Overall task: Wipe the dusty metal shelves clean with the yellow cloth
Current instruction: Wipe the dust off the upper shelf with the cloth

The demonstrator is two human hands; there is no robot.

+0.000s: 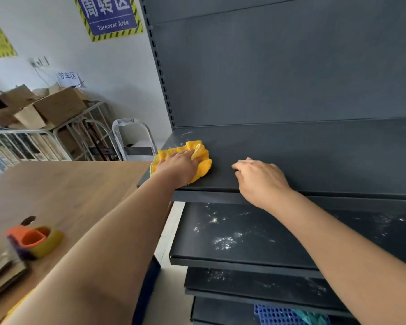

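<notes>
The yellow cloth [203, 165] lies bunched on the left end of the top dark metal shelf [314, 151]. My left hand [178, 166] presses down on the cloth, a fold of it poking up between the fingers. My right hand [260, 181] rests on the same shelf near its front edge, fingers loosely curled and holding nothing. A faint white smear marks the shelf's back left corner. The shelf below [244, 231] carries scattered white dust, and the one under it [267, 285] is dusty too.
A wooden table [68, 191] stands left of the shelving, with an orange tape dispenser [34, 239] and cardboard pieces on it. Metal cages with cardboard boxes [45, 109] and a step stool [134, 139] stand by the far wall. A blue crate [277, 315] sits on the bottom shelf.
</notes>
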